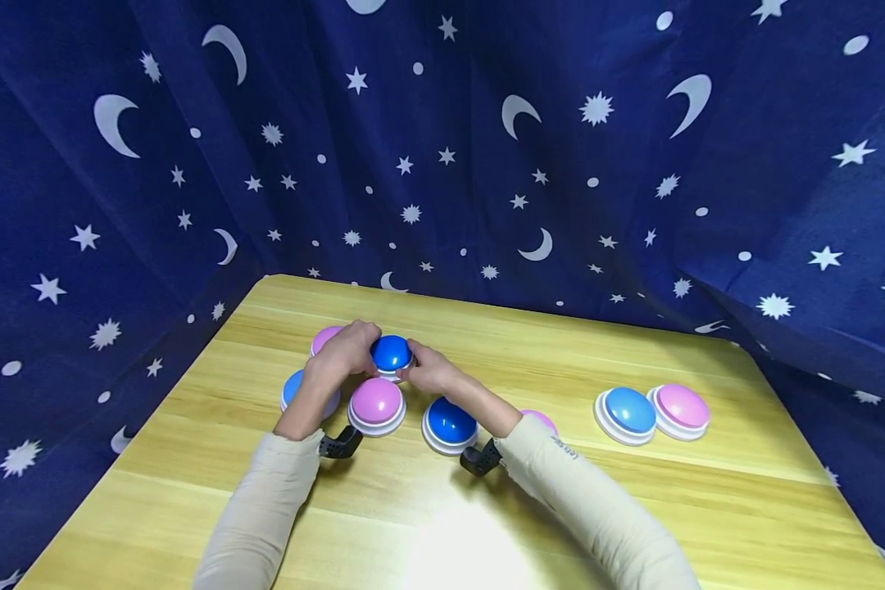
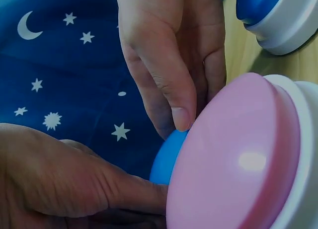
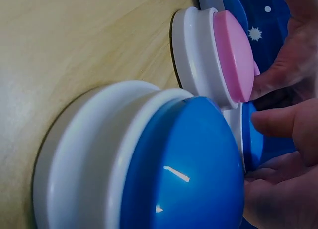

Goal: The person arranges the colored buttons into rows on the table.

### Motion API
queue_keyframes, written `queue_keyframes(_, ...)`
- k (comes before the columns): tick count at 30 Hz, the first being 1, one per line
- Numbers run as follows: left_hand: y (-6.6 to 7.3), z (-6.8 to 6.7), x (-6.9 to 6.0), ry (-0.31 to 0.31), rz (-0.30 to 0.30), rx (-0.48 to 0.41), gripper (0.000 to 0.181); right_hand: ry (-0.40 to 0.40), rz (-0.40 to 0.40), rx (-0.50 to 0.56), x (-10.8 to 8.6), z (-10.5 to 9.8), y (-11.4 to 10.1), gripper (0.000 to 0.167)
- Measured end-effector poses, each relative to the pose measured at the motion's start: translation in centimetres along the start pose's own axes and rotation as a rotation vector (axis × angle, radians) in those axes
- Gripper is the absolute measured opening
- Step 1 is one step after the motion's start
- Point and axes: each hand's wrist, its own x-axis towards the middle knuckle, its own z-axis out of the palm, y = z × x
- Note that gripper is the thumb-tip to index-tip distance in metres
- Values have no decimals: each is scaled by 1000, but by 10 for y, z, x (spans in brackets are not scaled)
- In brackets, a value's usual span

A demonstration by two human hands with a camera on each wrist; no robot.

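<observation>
Both hands grip one dark blue domed button (image 1: 392,353) with a white base from its two sides, at the back left of the table. My left hand (image 1: 347,351) is on its left side and my right hand (image 1: 431,369) on its right. The left wrist view shows the left hand (image 2: 74,184), the right hand (image 2: 171,55) and part of the held button (image 2: 168,159). In the right wrist view, the right thumb lies against the held button (image 3: 254,139). A pink button (image 1: 376,401) stands just in front, largely covering the held one in the left wrist view.
Left of the hands are a pink button (image 1: 324,338) and a light blue one (image 1: 292,388). Another dark blue button (image 1: 451,421) stands below the right hand; a pink one (image 1: 540,419) is partly behind the forearm. Light blue (image 1: 630,410) and pink (image 1: 682,406) buttons stand at right.
</observation>
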Motion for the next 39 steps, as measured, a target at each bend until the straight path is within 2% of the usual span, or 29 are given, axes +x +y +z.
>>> queue_keyframes(7,2,-1,-1,-23,-8,13,36,-31,5,12,-2,0,3,74)
queue_keyframes(12,6,-4,0,-51,-9,15,35,-15,-23,19,-4,-4,3,76)
queue_keyframes(16,12,-8,-1,-38,3,33,36,13,-45,17,-10,-13,5,75)
queue_keyframes(19,23,-9,0,2,19,55,38,38,-92,19,-20,-27,9,71)
queue_keyframes(24,62,-5,13,75,117,59,49,138,-204,75,-51,-67,25,67)
queue_keyframes(27,94,3,25,79,197,53,49,217,-214,102,-75,-96,40,66)
queue_keyframes(33,155,27,43,53,330,76,42,344,-128,96,-129,-146,75,69)
queue_keyframes(39,206,51,53,15,417,94,45,415,-44,54,-182,-172,109,77)
